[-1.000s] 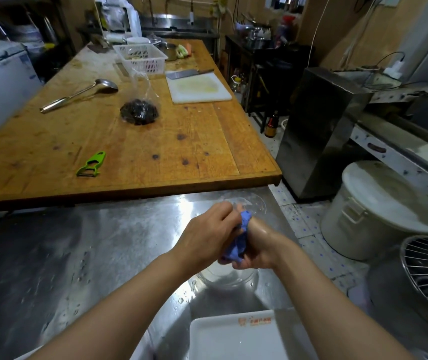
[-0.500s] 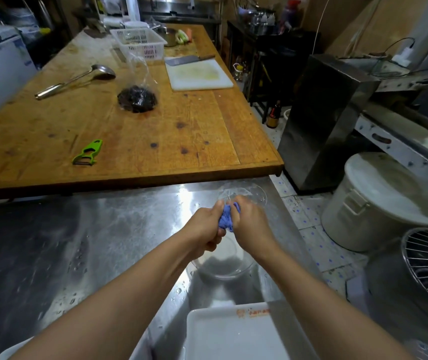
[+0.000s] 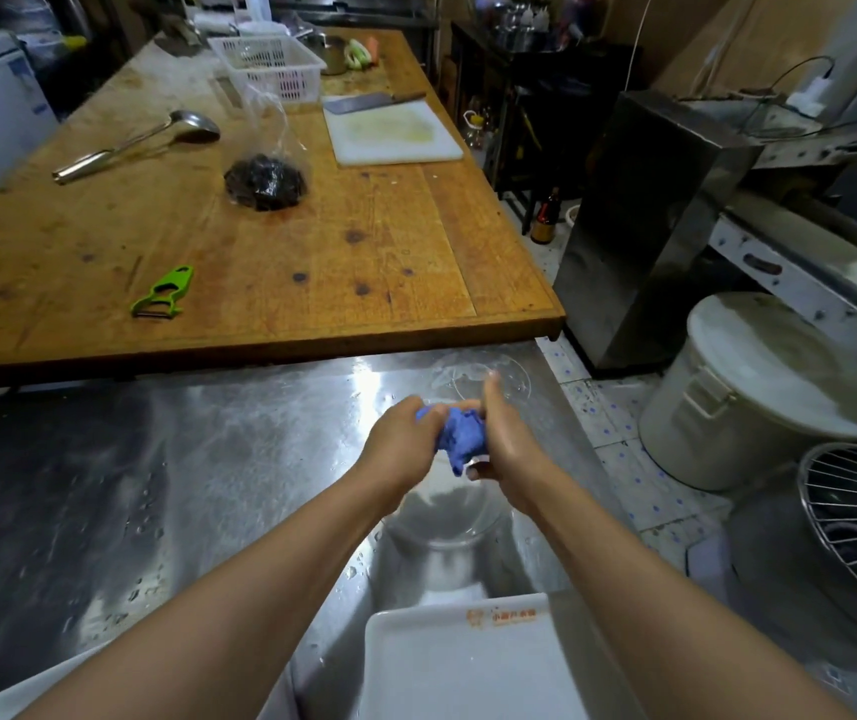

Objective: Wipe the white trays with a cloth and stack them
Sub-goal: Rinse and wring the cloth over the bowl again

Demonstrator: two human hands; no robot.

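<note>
The white tray nearest me carries a small orange logo and writing on its far rim, too small to read. It lies below my forearms. My left hand and right hand squeeze the bunched blue cloth between them, above a clear bowl.

Blue cloth: largely concealed between both hands. White tray: cut off by bottom edge; orange logo text illegible. Second tray: mostly hidden behind left forearm. Bag contents: unidentifiable.
</note>
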